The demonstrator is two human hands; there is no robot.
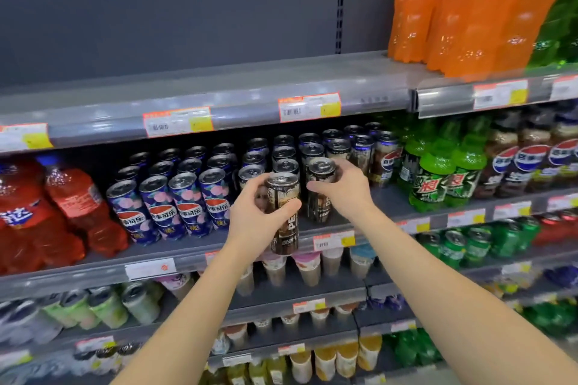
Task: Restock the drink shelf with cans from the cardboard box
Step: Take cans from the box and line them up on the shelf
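A person restocking a supermarket drink aisle brings two dark cans to the middle shelf [391, 197] at once — one in each hand. The left hand [253, 212] is clamped around the body of a dark brown can [283, 212], thumb on the near side and fingers wrapped behind, holding it just in front of the shelf edge and above the price strip. It stands upright, long axis vertical, pull-tab lid facing up and the printed label turned toward the camera; it looks lifted clear of the shelf lip, apparently so it can be slid in at the front of its row. The right hand [341, 187] closes on a second dark can [320, 190] from the right side, near the top — a grip that likely leaves the base free to settle flat. That can is also upright, lid up, and seems to rest on or just above the shelf, beside the rows of matching cans [309, 147] behind. Blue peach-print cans [184, 203] fill the rows to the left. The cardboard box is not in view.
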